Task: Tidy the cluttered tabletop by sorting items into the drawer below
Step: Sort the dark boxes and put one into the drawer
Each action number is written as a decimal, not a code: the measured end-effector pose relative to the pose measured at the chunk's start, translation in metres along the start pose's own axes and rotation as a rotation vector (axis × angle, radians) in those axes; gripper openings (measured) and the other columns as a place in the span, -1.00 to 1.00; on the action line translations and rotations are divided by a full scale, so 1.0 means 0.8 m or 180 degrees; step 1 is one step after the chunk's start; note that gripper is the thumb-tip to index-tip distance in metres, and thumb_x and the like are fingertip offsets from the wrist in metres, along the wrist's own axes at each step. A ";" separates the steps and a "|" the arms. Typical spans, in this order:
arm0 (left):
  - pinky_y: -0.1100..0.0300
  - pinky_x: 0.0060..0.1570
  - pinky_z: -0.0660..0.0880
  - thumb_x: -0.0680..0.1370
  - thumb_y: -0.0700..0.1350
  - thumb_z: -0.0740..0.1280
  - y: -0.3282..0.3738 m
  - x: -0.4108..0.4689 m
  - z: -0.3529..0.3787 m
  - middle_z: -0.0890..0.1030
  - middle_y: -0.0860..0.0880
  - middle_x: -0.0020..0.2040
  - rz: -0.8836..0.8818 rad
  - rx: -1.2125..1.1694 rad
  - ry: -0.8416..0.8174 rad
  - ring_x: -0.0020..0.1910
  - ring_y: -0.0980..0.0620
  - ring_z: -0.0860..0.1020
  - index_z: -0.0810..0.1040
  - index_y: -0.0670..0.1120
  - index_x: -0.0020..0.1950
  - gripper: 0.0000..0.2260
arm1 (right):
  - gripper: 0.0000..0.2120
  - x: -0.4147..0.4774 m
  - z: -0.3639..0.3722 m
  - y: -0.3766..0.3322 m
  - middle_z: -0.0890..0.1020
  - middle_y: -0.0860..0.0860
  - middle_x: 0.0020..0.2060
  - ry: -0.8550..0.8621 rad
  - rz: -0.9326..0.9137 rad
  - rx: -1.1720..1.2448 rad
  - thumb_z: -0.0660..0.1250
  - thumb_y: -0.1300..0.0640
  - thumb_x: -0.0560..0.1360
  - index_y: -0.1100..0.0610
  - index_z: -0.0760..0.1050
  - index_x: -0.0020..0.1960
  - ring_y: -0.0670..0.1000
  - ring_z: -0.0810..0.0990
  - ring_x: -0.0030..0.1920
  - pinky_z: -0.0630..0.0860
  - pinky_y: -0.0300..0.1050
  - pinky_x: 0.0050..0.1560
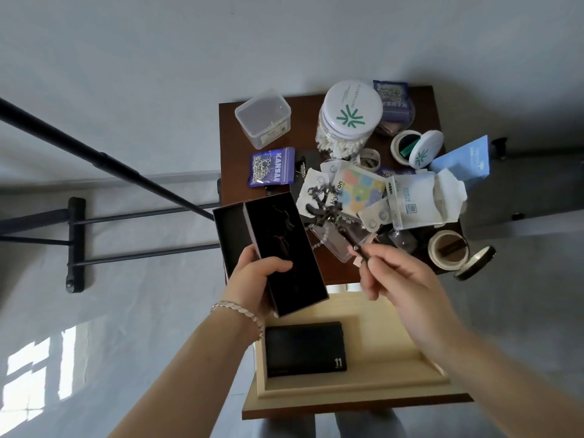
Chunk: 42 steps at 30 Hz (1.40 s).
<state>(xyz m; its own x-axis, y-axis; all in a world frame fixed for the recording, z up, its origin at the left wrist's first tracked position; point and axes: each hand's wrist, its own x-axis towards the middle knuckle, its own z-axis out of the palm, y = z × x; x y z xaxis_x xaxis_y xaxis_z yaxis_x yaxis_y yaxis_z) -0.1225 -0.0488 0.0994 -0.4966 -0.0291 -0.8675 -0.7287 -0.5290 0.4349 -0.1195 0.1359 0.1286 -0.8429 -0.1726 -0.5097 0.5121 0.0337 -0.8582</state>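
While reaching out over the open drawer, holds a black box in the left hand, thumb lying on top and fingers curled under it. Box open and dark inside, lid tucked along its left side. Shiny bracelet on that wrist. Pinches one end of a dark chain in the right hand, fingers curled close together on it. Rest of the chain spread up and left over the pile. Too blurry to tell about touching the packets below.

Down in the drawer, one flat black case with a white 11, on the left side. Bare pale wood to the right of it.

Further out, a small brown table, crowded in the middle and on the right. Bare strip along the left edge, beside a purple bag of silver bits. Tape roll at the near right corner, with a round lid sticking out past the edge. Blue packet poking over the right edge too. White packets and a colourful card heaped in the middle. At the back, a clear plastic tub, a big jar of cotton buds with a white lid, and a small round pot with its lid tipped open.

All around, grey floor. Black metal rack off to the left, and a patch of sunlight low on the left.
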 end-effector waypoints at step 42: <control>-0.06 -0.20 0.55 0.28 -0.32 0.29 -0.062 -0.021 0.031 0.57 -0.11 0.05 0.0021 -0.0108 -0.0806 0.02 -0.14 0.56 0.43 -0.03 0.15 -0.54 | -0.88 -0.024 -0.007 0.006 0.43 -0.23 -0.64 -0.0159 0.0430 -0.1540 0.14 0.03 0.58 -0.02 0.45 0.01 -0.22 0.39 -0.56 0.29 -0.41 -0.47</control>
<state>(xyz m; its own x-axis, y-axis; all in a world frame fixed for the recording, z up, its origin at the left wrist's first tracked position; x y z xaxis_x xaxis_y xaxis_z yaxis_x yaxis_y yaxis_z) -0.0897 -0.0011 0.0985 -0.6068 0.1786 -0.7746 -0.7110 -0.5577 0.4284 -0.1018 0.1449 0.1338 -0.7593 -0.1815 -0.6249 0.4709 0.5094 -0.7202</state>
